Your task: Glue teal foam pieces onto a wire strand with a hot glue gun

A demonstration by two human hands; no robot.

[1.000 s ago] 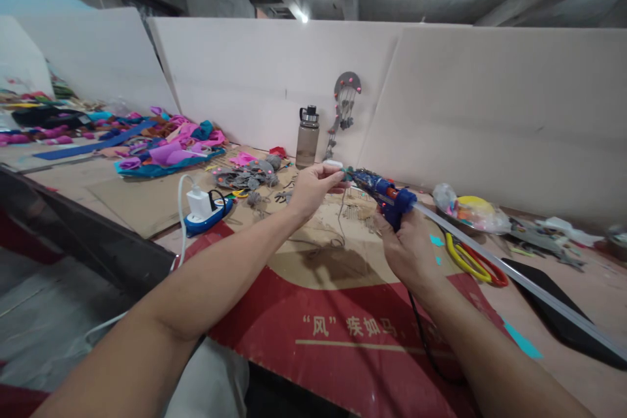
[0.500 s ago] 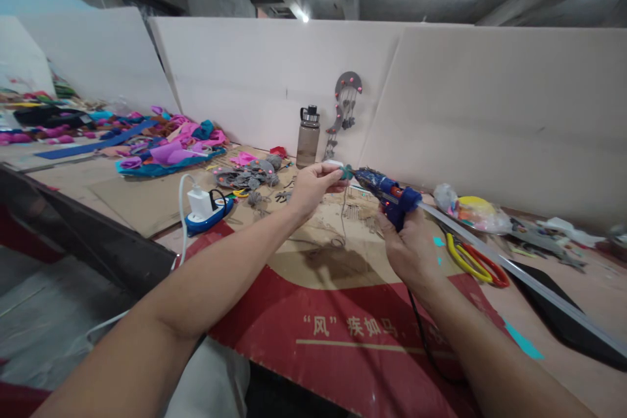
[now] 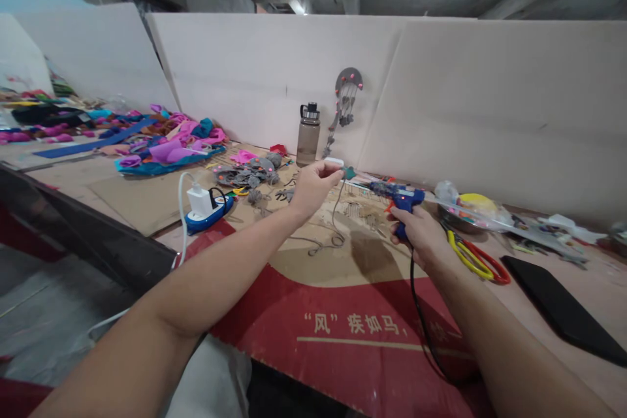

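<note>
Between its fingertips my left hand (image 3: 316, 189) pinches a small green piece (image 3: 349, 173), from which a grey cord (image 3: 334, 219) hangs down in a loop onto the cardboard. My right hand (image 3: 418, 230) is wrapped round the handle of a blue glue gun (image 3: 404, 199) with an orange trigger. The gun's nozzle points left and stands a little to the right of the green piece, apart from it. A clear glue stick sticks out of the gun's back, and a black cable runs down from the handle.
Behind my hands stand a grey bottle (image 3: 308, 137) and a hanging grey moon ornament (image 3: 349, 81). Left are a power strip (image 3: 208, 212), grey felt pieces (image 3: 245, 173) and colourful cloth (image 3: 171, 147). Right lie scissors (image 3: 473, 258), a black phone (image 3: 558, 304) and a bagged bowl (image 3: 473, 209).
The glue gun has moved right, away from the green piece, and its rear end has dropped. My left hand has hardly moved; the cord now hangs further left.
</note>
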